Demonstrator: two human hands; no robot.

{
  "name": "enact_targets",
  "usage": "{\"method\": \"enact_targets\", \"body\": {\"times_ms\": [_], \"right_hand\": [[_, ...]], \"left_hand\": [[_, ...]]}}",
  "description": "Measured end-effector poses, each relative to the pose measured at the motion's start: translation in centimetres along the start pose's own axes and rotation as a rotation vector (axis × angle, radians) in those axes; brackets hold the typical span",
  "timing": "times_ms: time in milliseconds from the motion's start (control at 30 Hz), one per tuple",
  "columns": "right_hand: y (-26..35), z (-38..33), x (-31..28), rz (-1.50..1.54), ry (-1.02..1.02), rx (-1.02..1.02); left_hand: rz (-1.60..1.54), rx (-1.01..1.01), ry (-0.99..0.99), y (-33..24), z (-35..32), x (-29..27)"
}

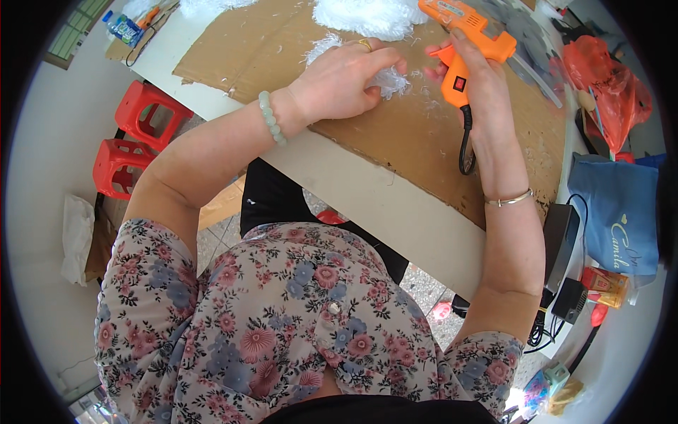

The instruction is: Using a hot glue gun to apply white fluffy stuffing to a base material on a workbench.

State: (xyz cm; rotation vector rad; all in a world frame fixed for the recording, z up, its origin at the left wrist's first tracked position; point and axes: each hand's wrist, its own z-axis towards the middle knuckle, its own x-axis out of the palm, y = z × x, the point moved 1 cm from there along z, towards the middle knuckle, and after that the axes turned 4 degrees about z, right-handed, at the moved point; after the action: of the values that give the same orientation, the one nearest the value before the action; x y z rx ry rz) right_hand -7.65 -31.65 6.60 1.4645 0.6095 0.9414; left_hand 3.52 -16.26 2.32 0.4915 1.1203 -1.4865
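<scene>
My right hand [480, 81] is wrapped round the handle of an orange hot glue gun [479, 39], its nozzle pointing up and to the left. A black cord [465, 148] hangs from the bottom of the handle. With bent fingers, my left hand [345, 81] grips a small tuft of white fluffy trim [390, 83] against the cardboard [417, 152]. More of the white fluff shows beyond the knuckles. Just past both hands lies a larger white fluffy pile [371, 15].
White scraps are scattered over the cardboard on the white table [395, 205]. Clear glue sticks [535, 78] lie at right, near a red plastic bag [607, 88] and a blue bag [613, 212]. Red stools [145, 113] stand left of the table. A bottle [127, 30] sits at the far left corner.
</scene>
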Motion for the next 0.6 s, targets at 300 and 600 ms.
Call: {"method": "enact_targets", "body": {"times_ms": [300, 600], "right_hand": [[0.2, 1.0, -2.1, 0.106, -0.185, -0.060], [-0.2, 0.9, -1.7, 0.084, -0.156, -0.038]], "left_hand": [[0.405, 0.360, -0.036, -0.8, -0.1, -1.0], [0.364, 0.355, -0.049, 0.2, -0.3, -0.9]]}}
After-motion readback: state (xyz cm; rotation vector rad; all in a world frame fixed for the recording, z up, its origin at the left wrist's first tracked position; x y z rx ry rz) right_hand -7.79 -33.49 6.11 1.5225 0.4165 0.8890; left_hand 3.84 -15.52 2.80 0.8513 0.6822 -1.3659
